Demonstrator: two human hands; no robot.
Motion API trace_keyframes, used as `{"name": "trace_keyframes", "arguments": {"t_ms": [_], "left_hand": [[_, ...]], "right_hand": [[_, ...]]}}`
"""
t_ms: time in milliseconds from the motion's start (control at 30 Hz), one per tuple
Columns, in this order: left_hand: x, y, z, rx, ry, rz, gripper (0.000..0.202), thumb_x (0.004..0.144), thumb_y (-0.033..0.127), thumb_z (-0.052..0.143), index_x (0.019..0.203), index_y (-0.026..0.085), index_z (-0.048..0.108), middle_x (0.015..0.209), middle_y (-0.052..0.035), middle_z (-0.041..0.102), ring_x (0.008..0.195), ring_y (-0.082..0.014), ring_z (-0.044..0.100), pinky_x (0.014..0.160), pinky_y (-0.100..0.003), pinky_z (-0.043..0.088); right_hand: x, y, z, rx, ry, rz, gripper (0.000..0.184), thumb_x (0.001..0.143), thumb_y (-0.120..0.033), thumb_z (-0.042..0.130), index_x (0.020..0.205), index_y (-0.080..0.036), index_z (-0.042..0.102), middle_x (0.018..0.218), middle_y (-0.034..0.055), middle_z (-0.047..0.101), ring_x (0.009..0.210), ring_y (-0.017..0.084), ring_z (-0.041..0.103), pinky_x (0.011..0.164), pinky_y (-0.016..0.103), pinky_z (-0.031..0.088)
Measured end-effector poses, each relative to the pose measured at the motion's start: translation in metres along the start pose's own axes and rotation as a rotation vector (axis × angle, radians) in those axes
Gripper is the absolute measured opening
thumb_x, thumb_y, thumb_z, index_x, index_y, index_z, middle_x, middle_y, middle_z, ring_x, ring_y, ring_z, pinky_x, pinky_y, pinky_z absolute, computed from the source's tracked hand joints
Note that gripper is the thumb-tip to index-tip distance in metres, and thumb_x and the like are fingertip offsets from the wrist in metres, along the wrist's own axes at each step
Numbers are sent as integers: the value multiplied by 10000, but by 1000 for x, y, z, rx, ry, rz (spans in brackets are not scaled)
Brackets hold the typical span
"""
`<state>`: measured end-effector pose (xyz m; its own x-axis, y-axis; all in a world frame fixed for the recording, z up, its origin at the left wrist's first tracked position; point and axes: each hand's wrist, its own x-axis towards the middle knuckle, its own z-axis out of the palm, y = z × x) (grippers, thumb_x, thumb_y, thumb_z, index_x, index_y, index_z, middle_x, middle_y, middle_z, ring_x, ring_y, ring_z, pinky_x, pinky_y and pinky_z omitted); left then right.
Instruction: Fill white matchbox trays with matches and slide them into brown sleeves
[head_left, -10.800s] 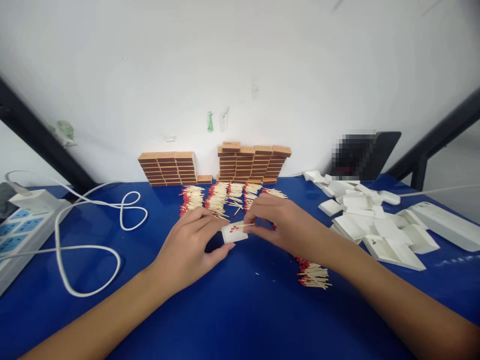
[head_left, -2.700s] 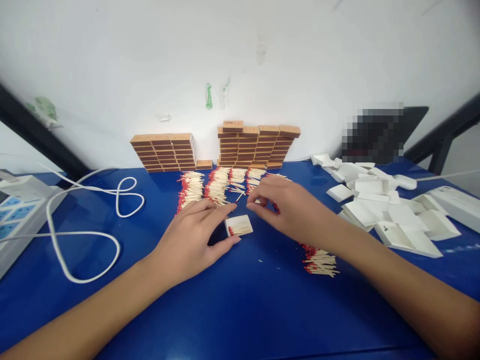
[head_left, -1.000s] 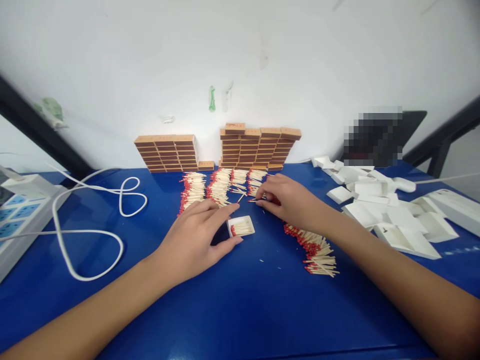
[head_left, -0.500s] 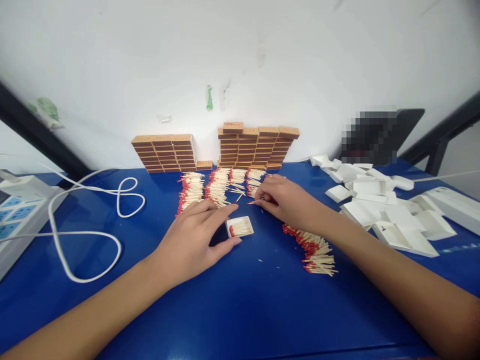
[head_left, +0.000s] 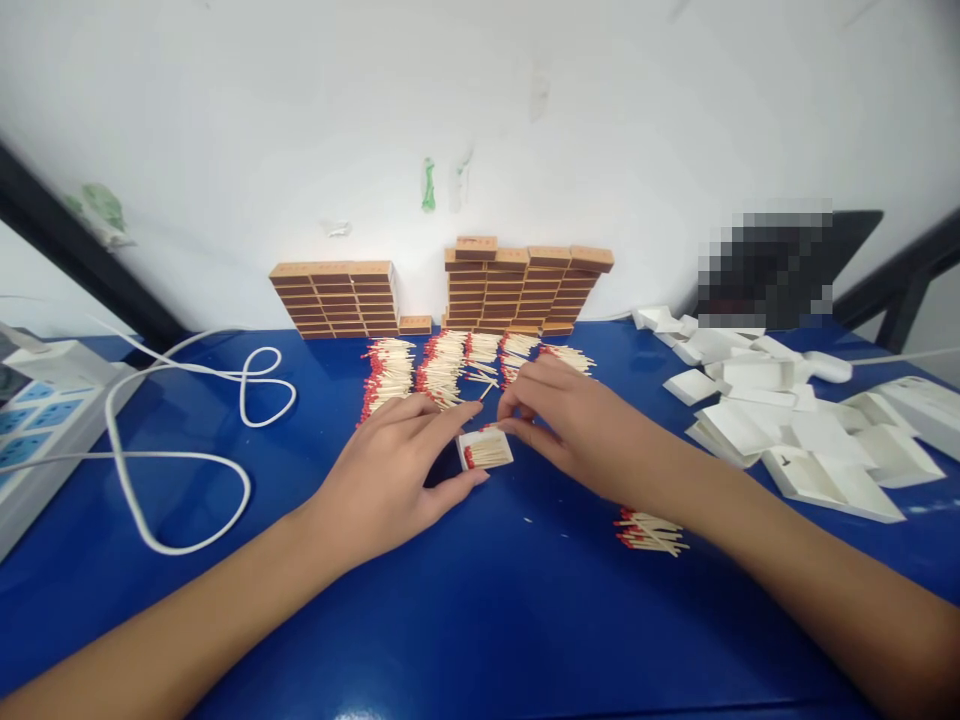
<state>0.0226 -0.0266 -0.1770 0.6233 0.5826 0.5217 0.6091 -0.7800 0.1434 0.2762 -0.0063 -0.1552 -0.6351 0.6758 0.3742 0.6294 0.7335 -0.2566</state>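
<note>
A small white matchbox tray (head_left: pixel 507 457) lies on the blue table, with red-headed matches (head_left: pixel 487 453) side by side in it. My left hand (head_left: pixel 397 460) steadies the tray, forefinger at its far edge and thumb at the near one. Over the tray's far right corner, my right hand (head_left: pixel 559 415) pinches a match (head_left: pixel 491 427) whose red head points left. Behind my hands are heaps of matches (head_left: pixel 439 368), and one loose match (head_left: pixel 487 389) lies in front of them. Another pile of matches (head_left: pixel 651 533) is partly hidden by my right forearm.
Stacked brown matchboxes (head_left: pixel 336 300) stand against the wall in two blocks, the right block (head_left: pixel 517 290) being wider. Several empty white trays (head_left: pixel 810 425) are heaped at the right. White cable (head_left: pixel 244 490) loops across the left, beside a power strip (head_left: pixel 45 430).
My right hand has brought the match from the table beyond the tray to just above its far edge. My left hand stays on the tray. The view has shifted slightly.
</note>
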Motion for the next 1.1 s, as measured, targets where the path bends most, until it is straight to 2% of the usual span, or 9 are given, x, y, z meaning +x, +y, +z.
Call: {"name": "trace_keyframes", "arguments": {"t_ms": [167, 367, 500, 667, 833, 1100], "left_hand": [[0, 0, -1, 7, 5, 10, 518, 982, 384, 753, 1414, 145, 596, 1076, -106, 802, 1046, -284, 742, 938, -459, 624], [-1, -1, 0, 14, 14, 18, 523, 976, 379, 759, 1410, 138, 593, 1083, -113, 802, 1043, -291, 743, 929, -461, 625], [-1, 0, 0, -3, 14, 10, 524, 975, 380, 762, 1412, 139, 601, 1061, -103, 799, 1045, -291, 741, 942, -469, 623], [-1, 1, -1, 7, 26, 6, 524, 983, 378, 752, 1426, 141, 604, 1051, -99, 798, 1042, -284, 745, 948, -468, 626], [0, 0, 0, 8, 12, 1, 519, 991, 393, 742, 1437, 172, 597, 1039, -92, 796, 1035, -280, 746, 945, -464, 627], [-1, 0, 0, -9, 9, -2, 533, 988, 382, 743, 1449, 161, 592, 1015, -93, 797, 1043, -289, 740, 957, -485, 624]], "right_hand": [[-1, -12, 14, -28, 12, -99, 135, 1042, -125, 581, 934, -190, 627, 947, 87, 694, 901, 247, 610, 844, 393, 496], [-1, -11, 16, 19, 19, -106, 140, 1052, -139, 574, 946, -185, 653, 955, 91, 702, 911, 242, 615, 848, 388, 499], [0, -4, 3, 47, 16, -32, 96, 1022, -155, 636, 946, -191, 684, 929, 67, 690, 896, 227, 618, 787, 351, 481], [2, 20, -10, -63, 74, 146, 124, 990, -193, 656, 875, -202, 699, 849, 68, 679, 904, 253, 629, 790, 368, 474], [3, 38, -4, -100, -14, 209, 120, 973, -239, 685, 864, -207, 722, 850, 77, 692, 899, 263, 620, 797, 382, 468], [4, 38, 7, -75, -77, 197, 160, 983, -170, 642, 829, -201, 675, 829, 80, 683, 930, 266, 613, 807, 372, 460]]}}
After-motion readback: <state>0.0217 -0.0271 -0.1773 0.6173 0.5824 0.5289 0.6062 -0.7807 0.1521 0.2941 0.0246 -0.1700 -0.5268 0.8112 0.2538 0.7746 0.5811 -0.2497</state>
